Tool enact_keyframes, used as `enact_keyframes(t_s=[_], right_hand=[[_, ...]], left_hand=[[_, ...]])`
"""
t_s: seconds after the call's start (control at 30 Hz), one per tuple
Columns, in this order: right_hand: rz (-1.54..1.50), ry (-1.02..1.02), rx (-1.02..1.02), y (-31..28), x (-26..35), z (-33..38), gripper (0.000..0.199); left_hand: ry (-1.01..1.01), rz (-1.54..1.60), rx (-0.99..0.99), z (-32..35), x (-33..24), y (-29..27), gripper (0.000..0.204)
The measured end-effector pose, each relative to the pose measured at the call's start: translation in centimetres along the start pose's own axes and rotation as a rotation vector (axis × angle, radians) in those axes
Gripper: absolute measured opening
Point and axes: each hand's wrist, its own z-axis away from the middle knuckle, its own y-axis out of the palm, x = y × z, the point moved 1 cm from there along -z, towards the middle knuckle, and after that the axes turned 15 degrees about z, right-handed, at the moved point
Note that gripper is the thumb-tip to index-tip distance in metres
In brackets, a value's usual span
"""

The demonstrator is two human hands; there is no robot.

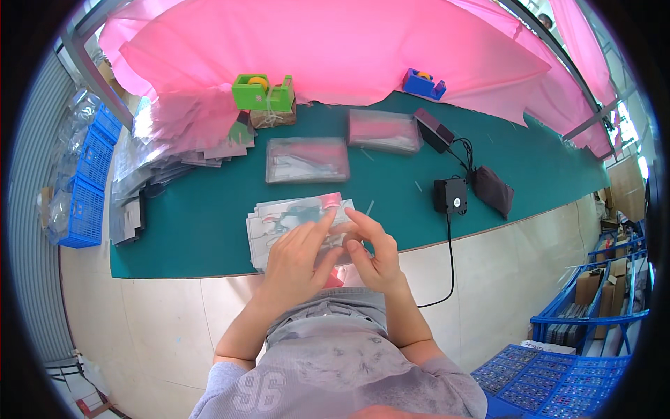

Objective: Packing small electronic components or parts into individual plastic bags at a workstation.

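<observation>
A stack of flat clear plastic sleeves (pixel 269 227) with printed inserts lies at the table's front edge, right before me. My left hand (pixel 299 253) rests on top of it, fingers stretched out toward the far right and thumb apart. At the stack's right side my right hand (pixel 377 253) has its fingers curled round the edge of the top clear sleeve, thumb toward me. Part of that edge is hidden by the fingers. Just beyond lie two neat piles of filled clear sleeves, a nearer pile (pixel 307 160) and a farther pile (pixel 384 130).
A green tape dispenser (pixel 262 92) and a blue tape dispenser (pixel 423 84) stand by the pink cloth (pixel 314 49). Loose sleeves (pixel 178 136) heap up at left. Right are a black box (pixel 450 196) with a cable and a dark pouch (pixel 493 191). Blue crates (pixel 87 209) flank the table.
</observation>
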Motion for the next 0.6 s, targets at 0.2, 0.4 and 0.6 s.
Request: enact_keyframes(t_s=[0.2, 0.4, 0.6], right_hand=[[0.301, -0.227, -0.068, 0.1, -0.3, -0.5, 0.039], [0.345, -0.203, -0.061, 0.2, -0.2, -0.7, 0.028], [0.372, -0.149, -0.03, 0.3, -0.6, -0.5, 0.023]], left_hand=[[-0.044, -0.013, 0.082, 0.0, -0.1, -0.2, 0.054], [0.017, 0.045, 0.075, 0.0, 0.7, -0.1, 0.044], [0.005, 0.15, 0.13, 0.2, 1.7, 0.2, 0.035]])
